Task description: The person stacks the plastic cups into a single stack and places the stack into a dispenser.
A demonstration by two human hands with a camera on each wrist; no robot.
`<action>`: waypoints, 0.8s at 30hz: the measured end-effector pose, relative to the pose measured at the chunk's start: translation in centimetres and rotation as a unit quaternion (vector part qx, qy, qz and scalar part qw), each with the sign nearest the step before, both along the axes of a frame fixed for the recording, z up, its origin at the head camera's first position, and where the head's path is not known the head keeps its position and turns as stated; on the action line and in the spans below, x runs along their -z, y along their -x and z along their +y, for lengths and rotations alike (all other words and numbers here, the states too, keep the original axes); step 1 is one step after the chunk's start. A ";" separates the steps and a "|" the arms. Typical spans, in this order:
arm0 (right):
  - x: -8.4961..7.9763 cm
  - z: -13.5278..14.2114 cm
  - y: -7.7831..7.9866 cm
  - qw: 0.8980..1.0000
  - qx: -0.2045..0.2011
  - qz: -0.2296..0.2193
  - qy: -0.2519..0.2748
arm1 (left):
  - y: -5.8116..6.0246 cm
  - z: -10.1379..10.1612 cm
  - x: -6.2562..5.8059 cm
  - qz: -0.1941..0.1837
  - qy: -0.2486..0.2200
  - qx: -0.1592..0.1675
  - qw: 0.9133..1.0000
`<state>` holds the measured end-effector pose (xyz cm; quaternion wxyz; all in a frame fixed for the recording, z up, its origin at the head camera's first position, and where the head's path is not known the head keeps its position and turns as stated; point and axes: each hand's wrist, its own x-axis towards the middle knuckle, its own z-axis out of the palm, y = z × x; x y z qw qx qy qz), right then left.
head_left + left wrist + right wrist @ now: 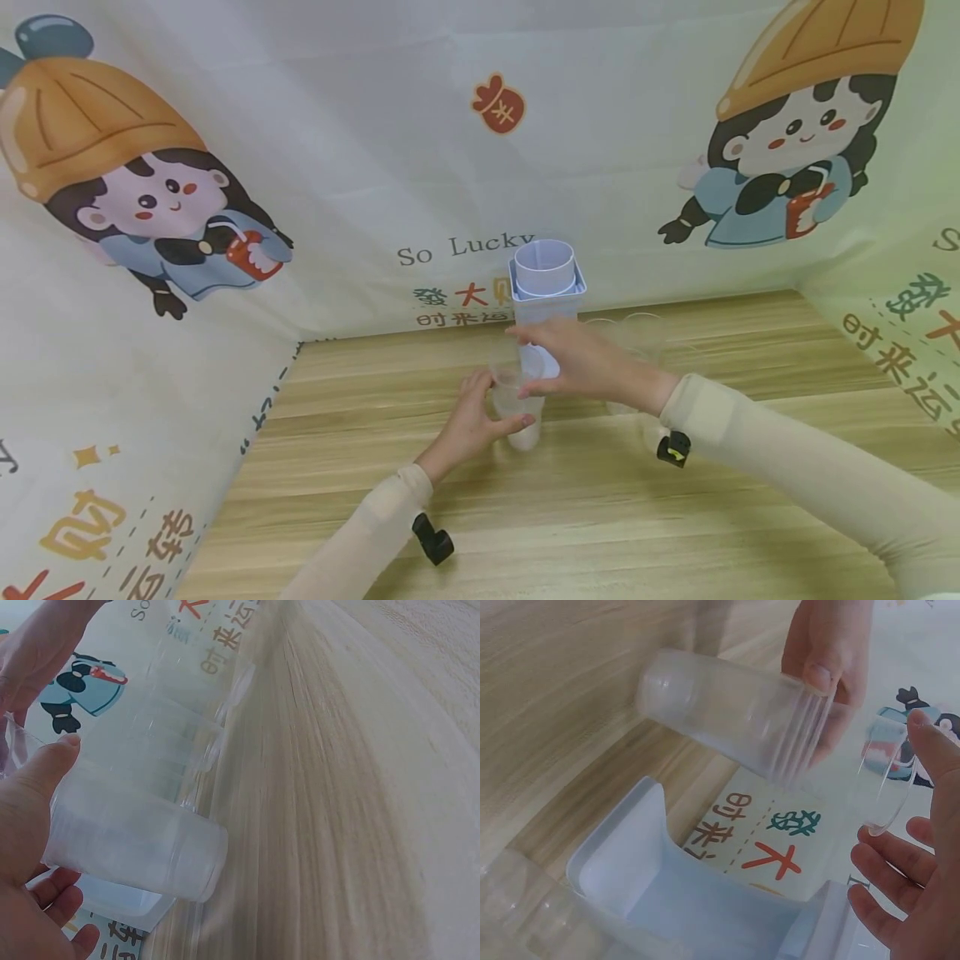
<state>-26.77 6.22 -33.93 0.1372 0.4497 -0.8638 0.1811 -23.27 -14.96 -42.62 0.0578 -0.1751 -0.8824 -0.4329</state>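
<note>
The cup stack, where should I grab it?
Probably round the side of the stack, just under its rims, coming from the left like the left hand. It's round and narrows towards its base, so the wider rims could stop it slipping down through your hands.

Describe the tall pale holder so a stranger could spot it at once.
Follow the wooden tabletop to its far edge, before the printed backdrop. Just behind the right hand stands the holder, squarish, with a round tube rising from its top. Unlike the clear cups nearby, it is opaque bluish white.
</note>
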 end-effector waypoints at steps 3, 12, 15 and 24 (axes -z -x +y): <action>0.6 -0.1 0.2 1.000 -0.003 0.008 -0.003 | 0.0 -0.1 0.0 -0.005 -0.001 0.002 1.000; 1.5 -0.2 0.3 1.000 -0.007 0.001 -0.007 | 0.1 -0.1 0.1 -0.011 0.001 0.007 1.000; 1.6 -0.3 0.1 1.000 -0.006 -0.006 -0.013 | 0.1 -0.2 0.1 -0.006 0.000 0.009 1.000; 2.4 -0.3 -0.1 0.999 0.004 -0.030 -0.035 | 0.0 -0.1 0.1 -0.010 -0.001 -0.002 1.000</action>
